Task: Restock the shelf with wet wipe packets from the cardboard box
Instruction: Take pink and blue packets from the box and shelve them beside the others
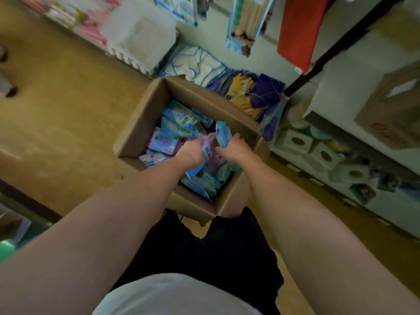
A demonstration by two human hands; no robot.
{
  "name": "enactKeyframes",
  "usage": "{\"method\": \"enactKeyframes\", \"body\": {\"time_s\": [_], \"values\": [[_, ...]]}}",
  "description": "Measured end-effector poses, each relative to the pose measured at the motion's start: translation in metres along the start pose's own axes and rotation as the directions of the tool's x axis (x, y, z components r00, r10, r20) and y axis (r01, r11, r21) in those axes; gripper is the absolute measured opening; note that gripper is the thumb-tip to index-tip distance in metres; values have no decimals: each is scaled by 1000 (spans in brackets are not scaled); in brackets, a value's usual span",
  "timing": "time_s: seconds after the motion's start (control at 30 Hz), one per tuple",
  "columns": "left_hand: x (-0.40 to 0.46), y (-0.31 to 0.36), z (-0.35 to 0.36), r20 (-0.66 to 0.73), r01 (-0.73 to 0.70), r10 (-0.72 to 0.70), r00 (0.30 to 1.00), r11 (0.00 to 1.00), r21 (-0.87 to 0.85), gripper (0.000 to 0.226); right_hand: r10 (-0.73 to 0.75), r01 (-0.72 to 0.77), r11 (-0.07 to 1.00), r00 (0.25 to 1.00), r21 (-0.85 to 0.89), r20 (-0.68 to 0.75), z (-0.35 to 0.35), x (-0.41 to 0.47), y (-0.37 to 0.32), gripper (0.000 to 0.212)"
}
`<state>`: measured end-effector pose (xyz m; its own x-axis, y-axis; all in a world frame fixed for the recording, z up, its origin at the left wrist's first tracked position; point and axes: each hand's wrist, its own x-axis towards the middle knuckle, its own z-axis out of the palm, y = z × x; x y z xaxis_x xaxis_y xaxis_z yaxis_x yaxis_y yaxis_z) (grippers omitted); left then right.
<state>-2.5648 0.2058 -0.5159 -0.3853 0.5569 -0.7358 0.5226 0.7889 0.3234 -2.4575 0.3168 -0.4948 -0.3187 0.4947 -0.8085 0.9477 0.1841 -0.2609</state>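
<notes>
An open cardboard box [145, 114] stands on the floor in front of me, filled with several blue, white and pink wet wipe packets [179, 123]. Both arms reach down into it. My left hand [192, 151] grips a pale pink-and-blue packet [210, 147] near the box's middle. My right hand [236, 150] holds a light blue packet [223, 134], raised on edge just above the pile. The two hands are close together, almost touching. The shelf [341, 142] runs along the right side.
White tissue boxes [297, 142] and small packs sit on the low shelf at right. Purple and yellow bagged goods [252, 92] and a blue-patterned pack [197, 62] lie behind the box. A brown carton [395, 110] stands on the upper right. Wooden floor spreads to the left.
</notes>
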Motion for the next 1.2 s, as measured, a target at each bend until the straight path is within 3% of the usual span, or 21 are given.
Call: {"method": "enactKeyframes", "body": {"time_s": [0.1, 0.3, 0.4, 0.6, 0.8, 0.93, 1.2], "values": [[-17, 6, -21, -27, -136, 136, 990, 991, -3, 20, 10, -9, 1000, 994, 17, -106, -4, -32, -2, 91], [-50, 32, -44, 1, -325, 327, 945, 939, 108, 23, 81, -51, 994, 943, 99, -324, 2, -104, 18, 100], [-71, 61, -49, 20, -431, 433, 901, 891, 143, 21, 190, -114, 971, 903, 211, -386, 0, -138, 40, 87], [-124, 136, -43, 41, -636, 644, 764, 741, 218, 22, 317, -129, 924, 785, 360, -533, -11, -198, 95, 80], [-172, 208, -17, 68, -716, 738, 671, 622, 319, 23, 393, -115, 886, 703, 450, -593, -33, -238, 156, 76], [-200, 260, 19, 102, -726, 751, 653, 581, 369, 28, 428, -118, 870, 662, 478, -615, -52, -264, 216, 78], [-262, 376, 108, 130, -766, 800, 586, 494, 412, 24, 466, -90, 839, 629, 537, -622, -88, -311, 358, 76]]}}
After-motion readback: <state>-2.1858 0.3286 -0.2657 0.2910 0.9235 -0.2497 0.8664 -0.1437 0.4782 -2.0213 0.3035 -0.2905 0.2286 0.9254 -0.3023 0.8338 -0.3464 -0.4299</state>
